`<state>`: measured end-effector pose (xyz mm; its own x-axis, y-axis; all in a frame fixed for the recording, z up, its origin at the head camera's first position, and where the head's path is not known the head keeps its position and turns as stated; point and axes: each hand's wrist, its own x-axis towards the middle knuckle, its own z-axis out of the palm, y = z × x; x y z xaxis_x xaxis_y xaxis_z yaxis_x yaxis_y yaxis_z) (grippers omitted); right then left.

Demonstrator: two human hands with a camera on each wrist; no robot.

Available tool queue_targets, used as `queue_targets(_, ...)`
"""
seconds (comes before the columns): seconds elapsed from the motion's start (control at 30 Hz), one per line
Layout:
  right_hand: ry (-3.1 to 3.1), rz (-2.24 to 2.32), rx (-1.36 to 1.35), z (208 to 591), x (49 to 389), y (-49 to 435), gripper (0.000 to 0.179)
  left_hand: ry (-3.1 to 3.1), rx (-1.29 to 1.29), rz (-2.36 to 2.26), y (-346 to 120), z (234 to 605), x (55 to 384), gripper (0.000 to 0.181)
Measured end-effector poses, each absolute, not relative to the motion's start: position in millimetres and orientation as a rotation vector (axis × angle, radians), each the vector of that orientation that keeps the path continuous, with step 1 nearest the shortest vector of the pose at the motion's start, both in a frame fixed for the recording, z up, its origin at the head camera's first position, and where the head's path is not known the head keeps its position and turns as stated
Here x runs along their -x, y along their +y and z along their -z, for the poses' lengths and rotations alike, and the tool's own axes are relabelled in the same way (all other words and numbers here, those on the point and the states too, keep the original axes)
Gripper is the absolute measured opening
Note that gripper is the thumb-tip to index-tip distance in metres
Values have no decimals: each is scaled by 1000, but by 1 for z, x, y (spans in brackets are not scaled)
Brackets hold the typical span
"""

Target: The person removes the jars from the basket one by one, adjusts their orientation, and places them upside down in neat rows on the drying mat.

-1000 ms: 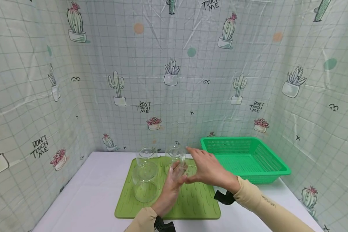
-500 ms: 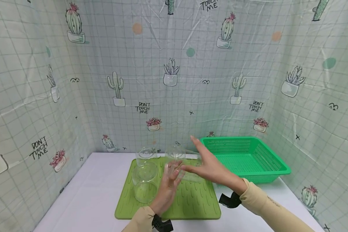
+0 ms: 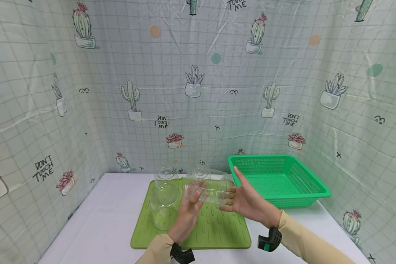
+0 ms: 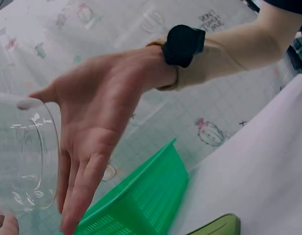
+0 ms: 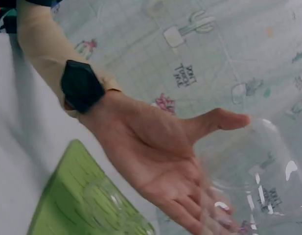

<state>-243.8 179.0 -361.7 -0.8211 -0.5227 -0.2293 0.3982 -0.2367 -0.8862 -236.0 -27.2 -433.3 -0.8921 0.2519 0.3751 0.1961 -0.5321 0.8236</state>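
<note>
A clear cup (image 3: 212, 192) lies sideways in the air above the green ridged mat (image 3: 217, 231). My left hand (image 3: 184, 216) holds its left end between thumb and fingers; in the right wrist view the left thumb (image 5: 224, 119) reaches onto the cup wall. At the cup's other end, my right hand (image 3: 249, 203) faces it with straight, spread fingers and the thumb raised. The left wrist view has that right hand (image 4: 102, 103) close against the cup's end (image 4: 28, 156). Behind the held cup, another clear cup (image 3: 199, 174) stands on the mat, partly overlapped.
On the mat's left side stand more clear cups, one at the back (image 3: 166, 177) and one nearer (image 3: 165, 214). A green perforated basket (image 3: 278, 203) sits at the right rear of the white table (image 3: 95, 216). Cactus-print cloth (image 3: 198, 110) hangs around the back and sides.
The held cup has turned from pointing toward the viewer to lying crosswise, its end now toward the right. My right hand has drawn back rightward and turned its palm toward the cup.
</note>
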Motion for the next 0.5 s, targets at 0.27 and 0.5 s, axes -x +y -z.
queue_targets(0.27, 1288, 2053, 195, 381, 243, 167, 113, 1564, -678, -2589, -31, 436, 234, 61)
queue_targets(0.5, 1334, 2062, 192, 380, 243, 163, 105, 1593, -688, -2581, -35, 437, 233, 70)
